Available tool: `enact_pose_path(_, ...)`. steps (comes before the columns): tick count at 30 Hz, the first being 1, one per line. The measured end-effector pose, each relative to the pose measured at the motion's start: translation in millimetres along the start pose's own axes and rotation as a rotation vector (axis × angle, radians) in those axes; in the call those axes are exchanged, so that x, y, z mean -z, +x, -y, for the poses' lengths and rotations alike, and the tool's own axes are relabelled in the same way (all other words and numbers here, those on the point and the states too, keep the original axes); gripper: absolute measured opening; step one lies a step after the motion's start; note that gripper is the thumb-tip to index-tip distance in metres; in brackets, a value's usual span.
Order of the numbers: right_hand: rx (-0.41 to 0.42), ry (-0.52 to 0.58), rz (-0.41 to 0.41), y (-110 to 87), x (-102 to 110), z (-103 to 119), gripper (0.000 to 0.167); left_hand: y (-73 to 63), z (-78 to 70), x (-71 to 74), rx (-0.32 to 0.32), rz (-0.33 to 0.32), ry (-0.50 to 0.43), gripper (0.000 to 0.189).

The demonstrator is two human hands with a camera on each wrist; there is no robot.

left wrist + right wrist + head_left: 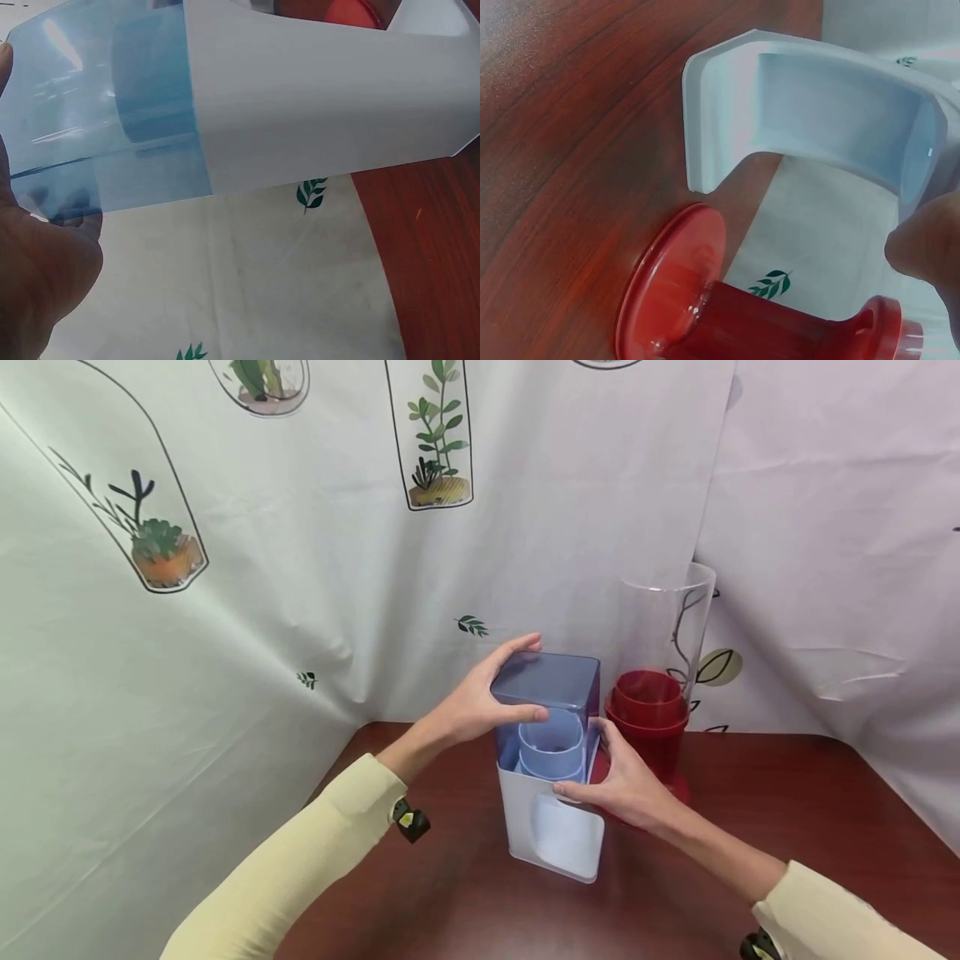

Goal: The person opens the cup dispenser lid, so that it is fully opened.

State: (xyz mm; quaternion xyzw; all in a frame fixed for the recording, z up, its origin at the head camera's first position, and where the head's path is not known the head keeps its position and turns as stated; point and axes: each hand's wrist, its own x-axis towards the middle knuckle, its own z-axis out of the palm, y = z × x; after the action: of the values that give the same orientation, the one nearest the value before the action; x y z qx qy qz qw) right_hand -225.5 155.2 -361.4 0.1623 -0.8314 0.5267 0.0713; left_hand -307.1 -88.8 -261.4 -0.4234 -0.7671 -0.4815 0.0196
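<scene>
A small dispenser stands over the table in the head view, with a white base [525, 818] and a translucent blue cover [551, 678] on top. A round blue cup-like part [551, 752] shows through the cover. My left hand [480, 700] grips the cover from the left, thumb across its front and fingers behind. Lower down, my right hand [628, 783] holds the base's upper right side, thumb on the front rim. The left wrist view shows the cover [67, 112] meeting the base [315, 105]. Seen from the right wrist, the base [840, 97] has a curved open recess.
Close behind on the right stands a red dispenser [651, 727] with a tall clear tube [663, 618]. A dark red wooden table [420, 885] lies underneath. White cloth [300, 568] printed with plants hangs behind and to the left.
</scene>
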Motion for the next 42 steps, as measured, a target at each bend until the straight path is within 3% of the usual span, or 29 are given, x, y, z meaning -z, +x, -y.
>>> enact_pose_path(8, 0.001, 0.016, 0.025, 0.8, 4, -2, 0.107, -3.1, 3.7, -0.7, 0.049, -0.005, -0.001, 0.088)
enact_pose_path(16, -0.008, 0.019, 0.042, 2.2, 4, -7, 0.103, -3.6, 6.4, 0.9, 0.043, 0.017, -0.006, 0.099)
enact_pose_path(23, -0.001, 0.019, 0.034, 2.6, 2, -11, 0.104, -4.3, 7.2, 4.1, 0.115, 0.022, 0.039, 0.109)
enact_pose_path(29, 0.003, 0.001, 0.028, 3.7, 3, -12, 0.102, -2.8, 8.9, 4.5, 0.089, 0.048, -0.025, 0.099)
enact_pose_path(42, -0.022, -0.002, 0.051, 5.2, 7, -9, 0.106, -5.9, 8.2, -1.6, 0.046, -0.018, -0.049, 0.090)
